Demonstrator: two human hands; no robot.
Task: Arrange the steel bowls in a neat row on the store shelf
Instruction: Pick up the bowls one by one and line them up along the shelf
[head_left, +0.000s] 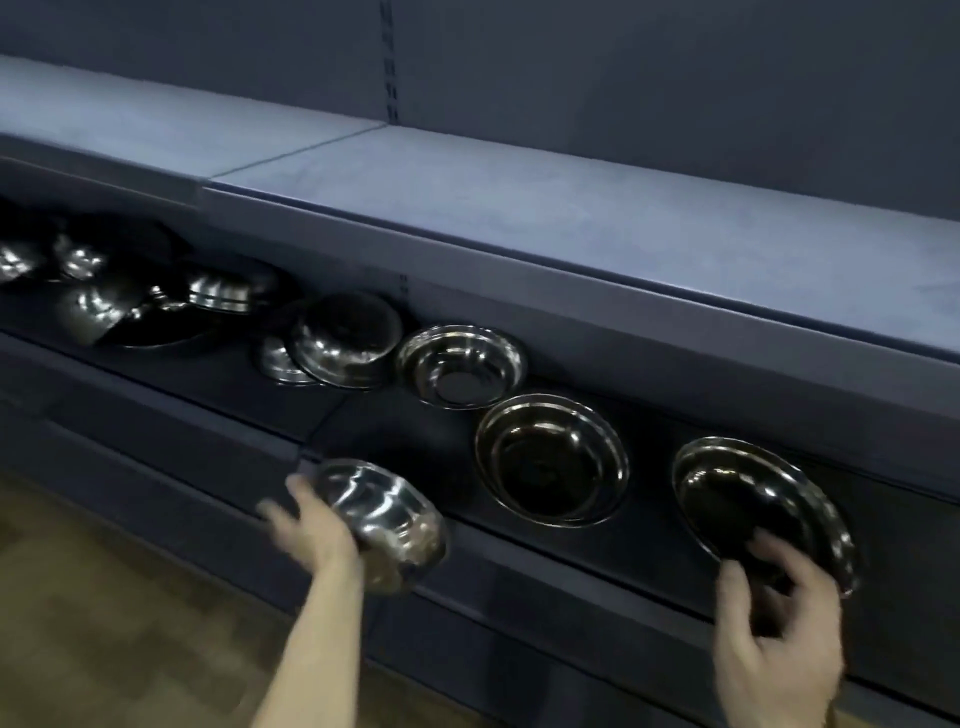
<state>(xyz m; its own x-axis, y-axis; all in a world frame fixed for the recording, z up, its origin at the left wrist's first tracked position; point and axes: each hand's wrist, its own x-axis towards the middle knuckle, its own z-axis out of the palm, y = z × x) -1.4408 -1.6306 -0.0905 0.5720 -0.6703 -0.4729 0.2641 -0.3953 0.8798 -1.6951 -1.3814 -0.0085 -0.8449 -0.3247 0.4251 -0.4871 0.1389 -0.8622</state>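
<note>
Upper shelf (519, 208): blue, bare, runs far across the scene
Lower shelf (597, 551): dark, carries the bowls
Pile of bowls (156, 301): jumbled at far left, some tipped or upside down
Right bowl (758, 509): tilted on the shelf, near right
Middle bowl (553, 460): upright, left of it
Far bowl (462, 366): upright, further left
Held bowl (384, 519): tipped, off the shelf's near edge
Right hand (779, 629): fingers curled on the right bowl's near rim
Left hand (311, 530): blurred, grasping the held bowl
</note>
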